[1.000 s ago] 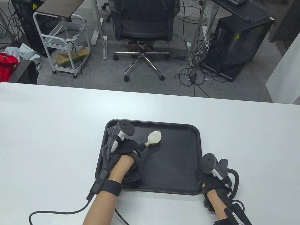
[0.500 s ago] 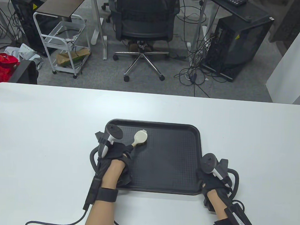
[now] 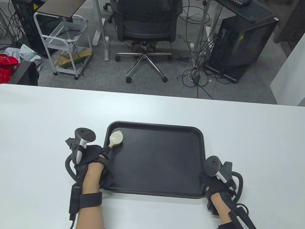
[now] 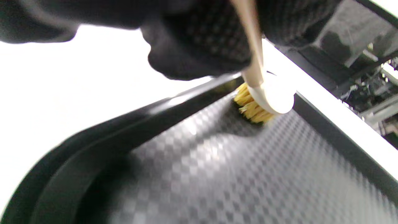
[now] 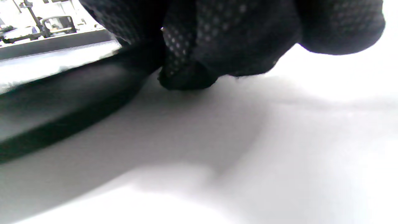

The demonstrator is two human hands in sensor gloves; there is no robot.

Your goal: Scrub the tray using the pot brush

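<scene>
Step in hand: scrubbing, judged mid-stroke; your left hand [image 3: 94,158] has the brush [image 3: 115,139] head at the tray's [image 3: 160,190] far left corner.
Left grip: clamped on the brush handle, fingers [image 4: 202,49] curled round it; the head lies just ahead of your fingers, up against the tray's left wall.
Bristles: yellow tufts [image 4: 252,107] pressed flat on the textured floor, as the left wrist view shows.
Right grip: your right hand [image 3: 219,187] sits at the tray's near right corner, fingers curled at the rim; whether they pinch it or only press against it cannot be told, since the right wrist view shows just a fingertip [image 5: 186,77] on the counter [image 3: 38,128] beside the rim.
Tray: flat on the counter, between your two hands.
Next move, as a judgement: reverse the stroke, drawing the head away from the left wall across the floor towards your right hand; keep downward pressure so the bristles stay splayed.
Needed from the right hand: steady bracing, or the tray may slide.
</scene>
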